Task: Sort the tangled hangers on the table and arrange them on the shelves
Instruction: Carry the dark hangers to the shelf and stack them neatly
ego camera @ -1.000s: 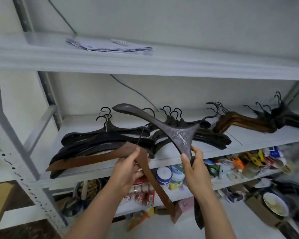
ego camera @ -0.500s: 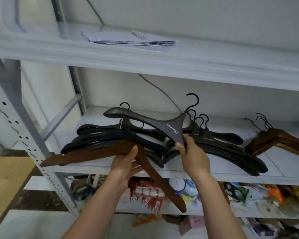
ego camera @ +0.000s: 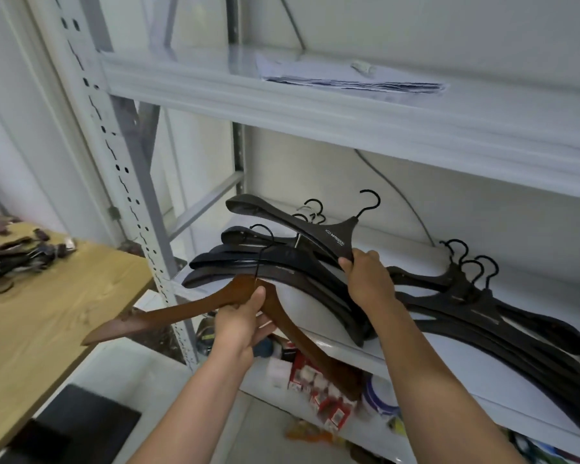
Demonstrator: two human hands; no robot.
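Hanger, dark (ego camera: 335, 241), clamped below its neck by the right hand (ego camera: 369, 279), hovers over the black stack (ego camera: 235, 259) on the middle shelf (ego camera: 412, 252). Lower it hook rearward, arms aligned with the stack. Left hand (ego camera: 241, 323) grips the brown hanger (ego camera: 168, 313) at seven o'clock. The surface (ego camera: 47, 323) at nine o'clock apparently carries further hangers (ego camera: 17, 256), blurred.

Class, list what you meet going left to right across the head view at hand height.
Wooden table, left hand holding brown hanger, right hand gripping black hanger, right-hand stack of black hangers.
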